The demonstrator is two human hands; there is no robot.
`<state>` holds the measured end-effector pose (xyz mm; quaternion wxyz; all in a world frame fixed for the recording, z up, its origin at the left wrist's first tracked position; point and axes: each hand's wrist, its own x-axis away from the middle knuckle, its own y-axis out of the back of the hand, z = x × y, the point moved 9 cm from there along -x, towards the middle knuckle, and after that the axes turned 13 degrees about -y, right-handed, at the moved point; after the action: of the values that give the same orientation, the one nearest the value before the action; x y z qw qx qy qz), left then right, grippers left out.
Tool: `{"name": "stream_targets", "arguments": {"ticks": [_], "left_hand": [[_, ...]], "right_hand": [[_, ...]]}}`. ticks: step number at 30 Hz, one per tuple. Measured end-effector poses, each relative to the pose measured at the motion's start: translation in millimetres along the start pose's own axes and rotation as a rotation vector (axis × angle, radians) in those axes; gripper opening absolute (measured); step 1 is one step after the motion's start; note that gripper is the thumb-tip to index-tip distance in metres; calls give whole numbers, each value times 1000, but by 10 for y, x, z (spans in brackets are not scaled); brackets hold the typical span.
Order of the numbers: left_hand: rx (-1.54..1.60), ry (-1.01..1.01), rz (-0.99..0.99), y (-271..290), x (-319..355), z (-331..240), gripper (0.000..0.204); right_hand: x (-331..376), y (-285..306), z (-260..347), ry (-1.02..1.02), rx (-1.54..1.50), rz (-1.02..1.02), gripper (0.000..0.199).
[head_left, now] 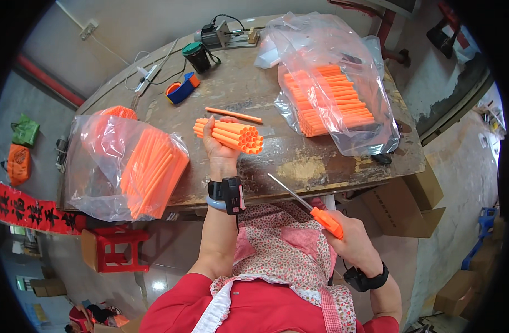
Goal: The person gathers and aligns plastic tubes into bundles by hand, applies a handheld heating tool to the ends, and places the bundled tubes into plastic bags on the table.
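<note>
My left hand (214, 149) is wrapped round a bundle of thin orange tubes (232, 135), held above the wooden table with the hollow ends facing right. Just behind the bundle lies a single orange tube (240, 115) on the tabletop. Over my lap, in front of the table edge, my right hand (354, 237) is closed on the orange handle of a screwdriver (326, 222). Its long metal shaft slants up and left toward the bundle, its tip apart from the tubes.
Clear plastic bags with orange tubes stand at the table's left (154, 172) and back right (326, 100). Further back are a small motor (214, 38), a green-lidded dark container (196, 55) and a blue-and-orange ring (182, 91). A red stool (121, 250) and a cardboard box (401, 205) flank me.
</note>
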<state>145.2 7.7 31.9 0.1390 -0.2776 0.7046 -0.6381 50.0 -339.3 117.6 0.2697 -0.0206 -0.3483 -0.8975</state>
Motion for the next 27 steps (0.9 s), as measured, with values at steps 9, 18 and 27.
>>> {"name": "stream_targets", "arguments": {"ticks": [9,18,27], "left_hand": [[-1165,-490,479,-626,406,-214,36],[-2067,-1138,1356,-1209,876,-229,54],[-2225,-1218,1570,-1142,906,-162,54]], "right_hand": [[7,165,-112,-46,-130,-62,37],[76,240,-6,-17,-116,38,35],[126,196,-9,-60,-80,115,34]]}}
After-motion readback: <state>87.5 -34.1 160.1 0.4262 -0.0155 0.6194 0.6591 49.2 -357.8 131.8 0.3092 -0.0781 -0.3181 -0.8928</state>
